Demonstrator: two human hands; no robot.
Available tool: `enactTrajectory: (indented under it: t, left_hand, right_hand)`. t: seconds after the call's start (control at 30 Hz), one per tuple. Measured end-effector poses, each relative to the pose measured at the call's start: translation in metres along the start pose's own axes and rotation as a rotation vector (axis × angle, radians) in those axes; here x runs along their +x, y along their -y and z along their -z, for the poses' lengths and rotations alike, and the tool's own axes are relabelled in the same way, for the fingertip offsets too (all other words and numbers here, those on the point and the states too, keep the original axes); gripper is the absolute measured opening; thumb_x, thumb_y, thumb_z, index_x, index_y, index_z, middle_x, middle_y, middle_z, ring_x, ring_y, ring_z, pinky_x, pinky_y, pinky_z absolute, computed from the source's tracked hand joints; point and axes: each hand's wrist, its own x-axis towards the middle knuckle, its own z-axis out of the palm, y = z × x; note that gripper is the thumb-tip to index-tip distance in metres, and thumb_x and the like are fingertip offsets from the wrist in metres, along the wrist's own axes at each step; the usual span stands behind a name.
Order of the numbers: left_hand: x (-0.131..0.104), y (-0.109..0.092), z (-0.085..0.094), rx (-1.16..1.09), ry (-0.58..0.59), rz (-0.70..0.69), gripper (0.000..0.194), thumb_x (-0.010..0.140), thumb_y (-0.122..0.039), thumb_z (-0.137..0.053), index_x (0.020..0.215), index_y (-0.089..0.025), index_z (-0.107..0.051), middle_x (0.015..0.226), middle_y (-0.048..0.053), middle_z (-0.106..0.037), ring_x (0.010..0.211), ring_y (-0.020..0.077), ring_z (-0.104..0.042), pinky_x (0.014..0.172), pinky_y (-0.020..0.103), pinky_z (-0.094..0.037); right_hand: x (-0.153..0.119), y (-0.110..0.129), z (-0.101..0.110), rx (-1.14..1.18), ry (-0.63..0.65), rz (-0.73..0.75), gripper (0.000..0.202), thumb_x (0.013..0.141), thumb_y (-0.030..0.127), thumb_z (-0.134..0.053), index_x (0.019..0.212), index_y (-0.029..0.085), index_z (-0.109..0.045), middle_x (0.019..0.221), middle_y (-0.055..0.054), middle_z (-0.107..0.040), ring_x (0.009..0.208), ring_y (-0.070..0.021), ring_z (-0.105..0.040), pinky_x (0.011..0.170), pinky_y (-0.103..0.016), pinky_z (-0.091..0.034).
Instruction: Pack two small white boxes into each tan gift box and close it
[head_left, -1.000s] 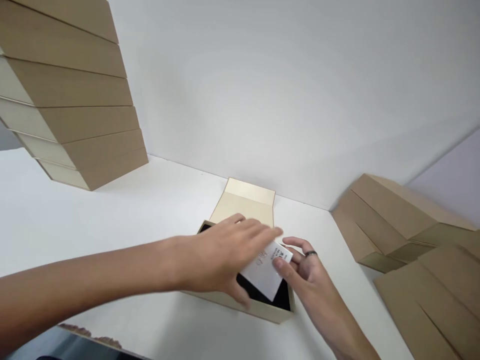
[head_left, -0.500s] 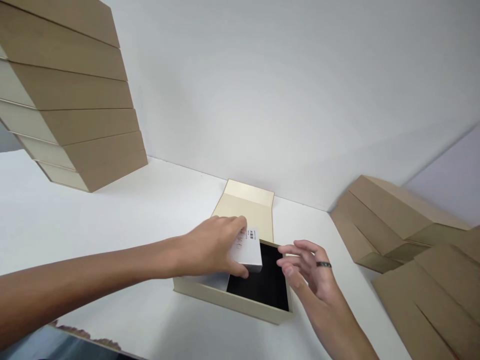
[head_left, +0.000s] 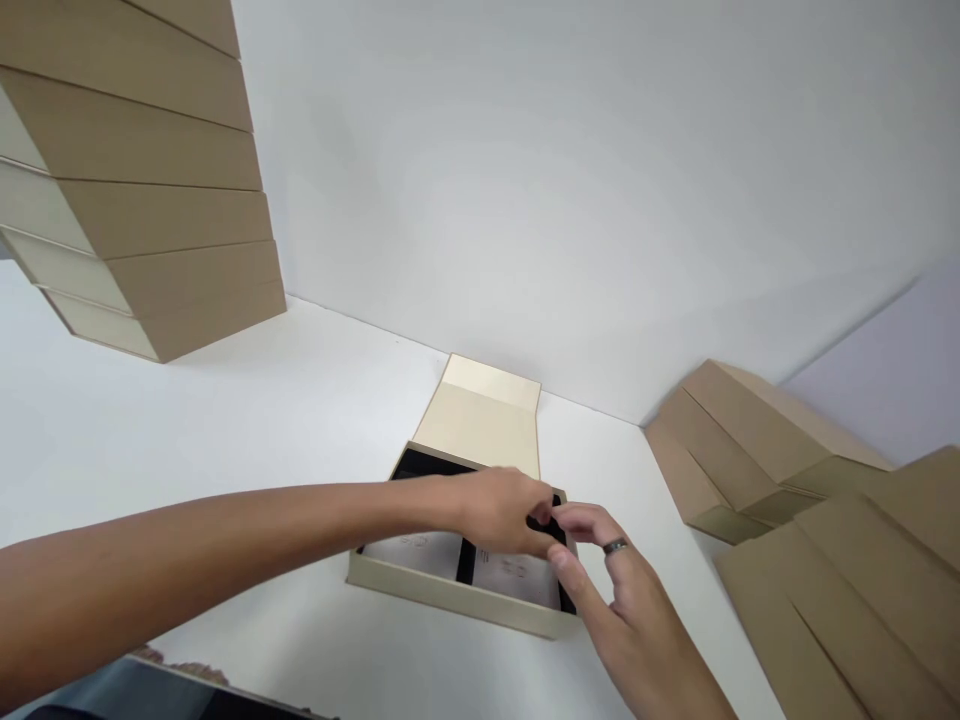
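Note:
An open cream box (head_left: 442, 592) with a dark interior stands on the white table. Inside it lie two flat white cartons with faint print, the left carton (head_left: 416, 552) and the right carton (head_left: 517, 578), a dark strip between them. My left hand (head_left: 501, 510) reaches across, over the right carton, its fingers curled and the thumb apart from them; a dark gap shows between. Close by at the box's right edge is my right hand (head_left: 611, 580), ring on one finger, its thumb and forefinger apart with nothing seen between them. Their fingertips nearly meet.
The box's lid (head_left: 480, 425) lies folded back toward the wall. A tall stack of closed tan boxes (head_left: 180, 220) rises at the left. More tan boxes stand at the right, some at the back (head_left: 742, 440) and some nearer (head_left: 862, 600).
The white carton that my left hand held above the box now lies in its right side. My left hand has let go and moved right, toward my right hand. The view has shifted slightly.

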Motion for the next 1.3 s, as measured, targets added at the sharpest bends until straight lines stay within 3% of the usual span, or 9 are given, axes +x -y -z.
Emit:
enactTrajectory:
  t: [0.07,0.17,0.3,0.37,0.47,0.57,0.77,0.93,1.3]
  left_hand:
    - [-0.028,0.002,0.016,0.056,-0.028,0.067,0.055,0.086,-0.06,-0.063,0.124,-0.021,-0.064,0.121,0.011,-0.072,0.102,0.0298,-0.068,0.074,0.034,-0.049]
    - [-0.059,0.002,0.024,0.178,0.113,0.16,0.075,0.071,-0.064,-0.076,0.131,-0.022,-0.062,0.126,0.013,-0.071,0.102,0.0334,-0.068,0.075,0.035,-0.05]
    - [-0.061,0.002,0.004,0.526,0.176,0.138,0.085,0.056,-0.044,-0.093,0.133,-0.023,-0.064,0.123,0.015,-0.07,0.106,0.0372,-0.067,0.089,0.042,-0.05]
    - [-0.056,0.005,-0.005,0.611,0.167,0.144,0.094,0.05,-0.04,-0.095,0.137,-0.024,-0.063,0.12,0.017,-0.072,0.101,0.0389,-0.068,0.087,0.044,-0.051]
    - [-0.053,0.011,-0.007,0.57,0.132,0.154,0.091,0.045,-0.044,-0.095,0.131,-0.029,-0.068,0.109,0.014,-0.075,0.087,0.0371,-0.07,0.077,0.042,-0.052]
    - [-0.055,0.014,-0.002,0.583,0.169,0.167,0.081,0.05,-0.045,-0.093,0.127,-0.031,-0.071,0.109,0.015,-0.075,0.088,0.0377,-0.071,0.076,0.042,-0.052]
    - [-0.053,0.017,-0.002,0.533,0.125,0.124,0.076,0.049,-0.05,-0.092,0.121,-0.034,-0.073,0.099,0.011,-0.077,0.09,0.0366,-0.071,0.088,0.047,-0.05]
    - [-0.056,0.013,-0.005,0.506,0.143,0.203,0.08,0.054,-0.059,-0.087,0.127,-0.031,-0.069,0.117,0.015,-0.074,0.106,0.0402,-0.068,0.096,0.05,-0.048]
    - [-0.056,0.005,0.001,0.52,0.242,0.265,0.086,0.06,-0.049,-0.083,0.14,-0.03,-0.057,0.127,0.015,-0.067,0.109,0.0401,-0.067,0.088,0.046,-0.055]
  right_hand:
    - [0.003,0.004,0.005,-0.081,0.132,0.038,0.044,0.099,0.069,-0.042,0.129,0.038,-0.051,0.147,0.0,-0.048,0.136,-0.0259,-0.045,0.114,-0.046,-0.039]
    - [0.01,0.017,0.006,-0.166,0.386,0.036,0.047,0.094,0.068,-0.055,0.134,0.043,-0.054,0.159,0.004,-0.035,0.136,-0.0274,-0.047,0.113,-0.046,-0.042]
    - [0.029,0.03,-0.003,-0.454,0.575,0.179,0.076,0.079,0.067,-0.077,0.146,0.04,-0.053,0.166,-0.006,-0.03,0.153,-0.038,-0.024,0.122,-0.058,-0.029]
    - [0.037,0.034,-0.008,-0.564,0.625,0.227,0.074,0.081,0.061,-0.078,0.147,0.037,-0.054,0.16,-0.013,-0.038,0.151,-0.0413,-0.026,0.119,-0.061,-0.03]
    - [0.044,0.038,-0.01,-0.636,0.664,0.222,0.067,0.085,0.052,-0.076,0.146,0.035,-0.055,0.146,-0.014,-0.048,0.136,-0.0413,-0.045,0.109,-0.059,-0.042]
    - [0.047,0.04,-0.009,-0.655,0.686,0.216,0.065,0.086,0.051,-0.073,0.146,0.034,-0.054,0.139,-0.013,-0.05,0.127,-0.04,-0.051,0.106,-0.059,-0.045]
    - [0.048,0.039,-0.008,-0.603,0.693,0.194,0.061,0.087,0.048,-0.07,0.143,0.033,-0.055,0.134,-0.012,-0.05,0.125,-0.0362,-0.052,0.102,-0.055,-0.047]
    - [0.05,0.034,-0.01,-0.59,0.711,0.185,0.056,0.086,0.058,-0.066,0.135,0.031,-0.057,0.124,-0.008,-0.048,0.12,-0.0332,-0.052,0.099,-0.053,-0.048]
    - [0.053,0.037,-0.018,-0.629,0.689,0.201,0.056,0.082,0.056,-0.071,0.131,0.031,-0.058,0.118,-0.008,-0.047,0.121,-0.0364,-0.051,0.099,-0.056,-0.048]
